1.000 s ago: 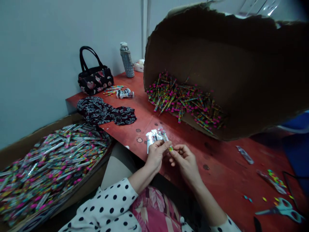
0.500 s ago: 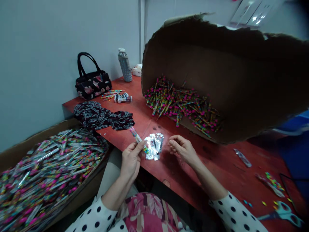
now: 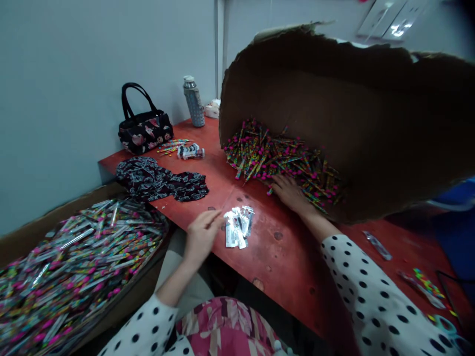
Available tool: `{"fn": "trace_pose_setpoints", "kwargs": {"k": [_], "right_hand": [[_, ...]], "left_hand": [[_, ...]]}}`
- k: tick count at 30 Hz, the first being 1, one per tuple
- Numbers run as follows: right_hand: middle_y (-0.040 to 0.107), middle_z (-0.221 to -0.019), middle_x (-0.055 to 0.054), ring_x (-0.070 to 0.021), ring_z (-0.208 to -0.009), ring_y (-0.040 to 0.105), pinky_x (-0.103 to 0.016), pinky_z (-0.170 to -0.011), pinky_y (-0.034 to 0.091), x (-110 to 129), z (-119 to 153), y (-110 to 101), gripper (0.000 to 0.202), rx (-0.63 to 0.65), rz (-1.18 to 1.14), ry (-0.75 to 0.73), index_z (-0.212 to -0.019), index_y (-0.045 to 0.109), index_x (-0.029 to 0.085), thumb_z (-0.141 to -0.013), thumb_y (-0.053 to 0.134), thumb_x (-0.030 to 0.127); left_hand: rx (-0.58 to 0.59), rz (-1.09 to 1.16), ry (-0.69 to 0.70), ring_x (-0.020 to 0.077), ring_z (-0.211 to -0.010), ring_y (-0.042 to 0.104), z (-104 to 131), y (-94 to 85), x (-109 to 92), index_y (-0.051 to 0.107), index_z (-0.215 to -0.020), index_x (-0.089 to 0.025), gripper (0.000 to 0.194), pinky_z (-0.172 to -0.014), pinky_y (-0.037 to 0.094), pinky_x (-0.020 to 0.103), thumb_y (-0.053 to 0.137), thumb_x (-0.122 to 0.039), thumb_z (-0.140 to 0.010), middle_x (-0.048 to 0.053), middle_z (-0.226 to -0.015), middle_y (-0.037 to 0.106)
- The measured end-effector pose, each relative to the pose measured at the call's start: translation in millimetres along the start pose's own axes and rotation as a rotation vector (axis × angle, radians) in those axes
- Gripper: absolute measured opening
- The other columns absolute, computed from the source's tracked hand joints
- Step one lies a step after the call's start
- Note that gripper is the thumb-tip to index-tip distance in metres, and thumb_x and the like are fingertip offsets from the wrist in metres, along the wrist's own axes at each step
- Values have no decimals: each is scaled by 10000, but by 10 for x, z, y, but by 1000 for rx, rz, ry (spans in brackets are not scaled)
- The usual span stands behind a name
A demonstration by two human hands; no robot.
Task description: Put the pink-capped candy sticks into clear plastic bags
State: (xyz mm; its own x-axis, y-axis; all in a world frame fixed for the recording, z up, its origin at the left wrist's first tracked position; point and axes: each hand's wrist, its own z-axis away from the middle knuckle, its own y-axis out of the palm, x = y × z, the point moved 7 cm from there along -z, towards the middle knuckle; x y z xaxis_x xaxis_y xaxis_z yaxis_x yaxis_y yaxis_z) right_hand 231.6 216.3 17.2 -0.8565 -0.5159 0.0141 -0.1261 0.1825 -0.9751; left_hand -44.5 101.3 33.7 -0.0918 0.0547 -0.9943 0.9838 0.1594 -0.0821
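Note:
My right hand (image 3: 292, 194) lies at the front edge of the pile of multicoloured pencils with pink ends (image 3: 256, 153), inside a large cardboard box (image 3: 297, 99) tipped on its side. Its fingers are stretched out over the nearest pencils, and I see none gripped. Near the table's front edge, my left hand (image 3: 202, 236) is smeared by motion, its fingertips pointing at a small stack of shiny silver and clear sleeves (image 3: 238, 227). Whether anything is between those fingers I cannot make out.
At lower left, an open carton (image 3: 83, 195) holds many sleeved pencils. On the red table (image 3: 282, 269) lie a dark patterned cloth (image 3: 159, 180), a floral handbag (image 3: 146, 131), a flask (image 3: 194, 104), a clear sleeve (image 3: 376, 245) and scissors (image 3: 445, 324).
The sleeved pencil that my left hand held has gone from view. My right hand has moved up and forward from beside the sleeves to the pencils in the box.

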Motion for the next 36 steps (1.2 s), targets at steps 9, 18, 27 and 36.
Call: {"fn": "trace_pose_setpoints", "kwargs": {"k": [9,18,27,36], "right_hand": [[576,-687,6,-141,-566,545,-254,-546,422,418,522,-184,303,-236,-679,487,-1069,504,198,-917,318,383],[514,-563,63,-30,-321,286,-152,-285,158,964,710,182,368,-111,-1557,856,-795,483,190,-669,650,493],[424,-475,118,-22,-310,273,-134,-287,131,1014,555,35,401,-140,-1758,845,-823,473,206,-547,755,281],[469,-512,79,-67,-360,373,-174,-319,267,1025,647,-124,283,-175,-1438,733,-890,501,208,-752,594,437]], "left_hand": [[358,-798,458,232,-975,491,-34,957,196,678,-868,-242,131,-855,367,401,577,-266,-788,70,-1008,604],[296,-571,450,229,-1117,457,38,935,81,675,-876,-283,164,-1017,226,468,547,-213,-802,39,-1091,626],[301,49,-36,178,-680,585,83,754,136,696,-677,-200,164,-636,442,240,652,-358,-693,11,-622,628],[260,469,-570,112,-538,568,214,873,425,678,-652,-101,276,-533,488,226,765,-345,-557,47,-629,629]]}}
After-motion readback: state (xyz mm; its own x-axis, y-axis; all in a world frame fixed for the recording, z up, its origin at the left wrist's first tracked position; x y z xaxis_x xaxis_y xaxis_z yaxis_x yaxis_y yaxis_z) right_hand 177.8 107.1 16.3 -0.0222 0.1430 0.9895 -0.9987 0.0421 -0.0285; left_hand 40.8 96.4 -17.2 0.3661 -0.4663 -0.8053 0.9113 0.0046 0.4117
